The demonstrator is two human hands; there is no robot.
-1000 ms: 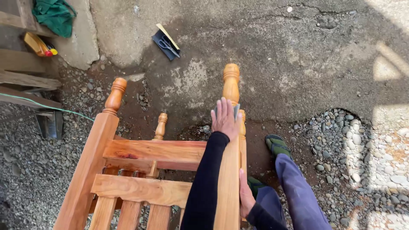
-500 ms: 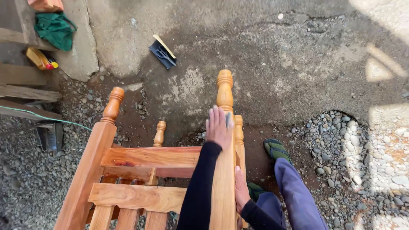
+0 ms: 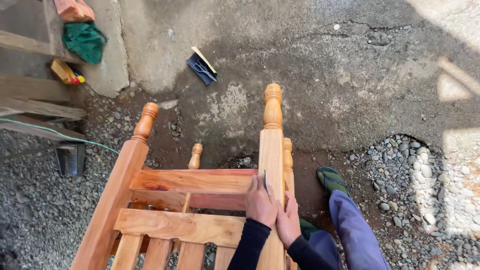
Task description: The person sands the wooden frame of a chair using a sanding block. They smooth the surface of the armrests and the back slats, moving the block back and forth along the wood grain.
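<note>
Both hands, left [image 3: 261, 202] and right [image 3: 289, 220], close around the reddish varnished wooden chair post [image 3: 271, 150], the left pinching a thin sanding sheet [image 3: 265, 181] (stiff, heavy frame, probably best gripped at posts).

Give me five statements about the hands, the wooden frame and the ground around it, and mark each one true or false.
1. Both hands rest on the right post of the wooden frame. True: the left hand and right hand lie side by side on it.
2. The left hand holds a thin flat piece against the post. True.
3. The scissors lie on the frame's rail. False: they lie on a dark sheet on the concrete ground.
4. The green cloth hangs on the left post. False: it lies at the upper left, by the planks.
5. The frame's posts have flat tops. False: they end in turned knobs.
</note>
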